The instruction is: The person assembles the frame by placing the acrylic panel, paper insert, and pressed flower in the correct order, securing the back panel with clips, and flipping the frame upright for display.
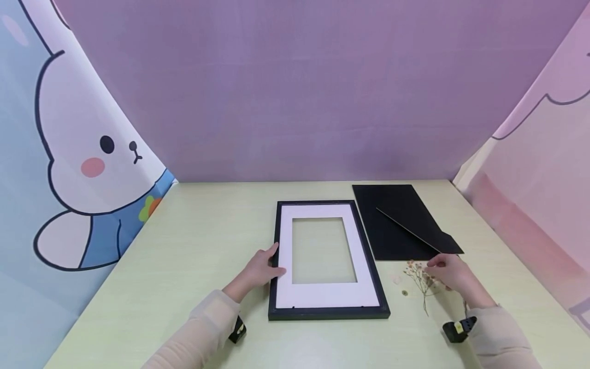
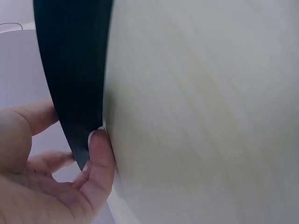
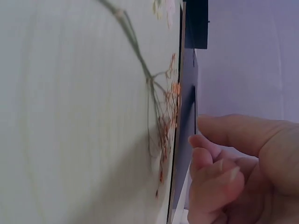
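A black picture frame (image 1: 329,313) with a white mat (image 1: 327,295) around a rectangular opening lies on the table. My left hand (image 1: 261,267) grips its left side, thumb over the top. In the left wrist view, fingers (image 2: 100,154) curl against the frame's dark side (image 2: 74,70). My right hand (image 1: 454,277) is over a dried flower sprig (image 1: 421,282), with small orange blossoms and a thin stem. The right wrist view shows the sprig (image 3: 145,70) on the table, beside the loosely bent fingers (image 3: 215,186); nothing shows between them.
A black backing board (image 1: 387,241) with a slanting flap on it lies behind the sprig, right of the frame. A pale pink petal (image 1: 397,280) and a small round greenish piece (image 1: 404,293) lie between frame and sprig. A purple backdrop (image 1: 313,102) rises behind the table.
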A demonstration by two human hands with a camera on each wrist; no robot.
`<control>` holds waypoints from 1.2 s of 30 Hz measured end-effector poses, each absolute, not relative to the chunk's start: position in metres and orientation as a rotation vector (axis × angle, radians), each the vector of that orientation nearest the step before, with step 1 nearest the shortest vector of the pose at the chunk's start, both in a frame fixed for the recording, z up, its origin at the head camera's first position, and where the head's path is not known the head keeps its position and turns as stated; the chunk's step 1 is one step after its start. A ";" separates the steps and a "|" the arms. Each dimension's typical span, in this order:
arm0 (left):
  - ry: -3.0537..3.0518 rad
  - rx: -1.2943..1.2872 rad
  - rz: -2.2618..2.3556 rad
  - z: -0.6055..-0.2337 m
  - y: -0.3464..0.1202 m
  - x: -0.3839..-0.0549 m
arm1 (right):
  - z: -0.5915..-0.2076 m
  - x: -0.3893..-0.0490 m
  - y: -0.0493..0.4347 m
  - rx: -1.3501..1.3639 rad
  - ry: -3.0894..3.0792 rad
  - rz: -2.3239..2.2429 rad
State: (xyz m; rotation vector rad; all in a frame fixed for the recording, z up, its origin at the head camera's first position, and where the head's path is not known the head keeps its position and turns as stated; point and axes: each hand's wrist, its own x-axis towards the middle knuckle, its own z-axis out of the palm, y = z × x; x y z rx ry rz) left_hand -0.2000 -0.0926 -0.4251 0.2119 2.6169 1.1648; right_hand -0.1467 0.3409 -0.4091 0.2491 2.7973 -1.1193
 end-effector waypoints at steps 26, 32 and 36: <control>2.605 0.213 1.180 -0.422 -0.093 -0.199 | -0.416 -0.111 0.322 0.289 2.757 -0.952; 2.606 0.210 1.169 -0.423 -0.092 -0.199 | -0.417 -0.114 0.323 0.329 2.731 -0.898; 2.609 0.212 1.168 -0.424 -0.092 -0.199 | -0.419 -0.115 0.322 0.325 2.719 -0.875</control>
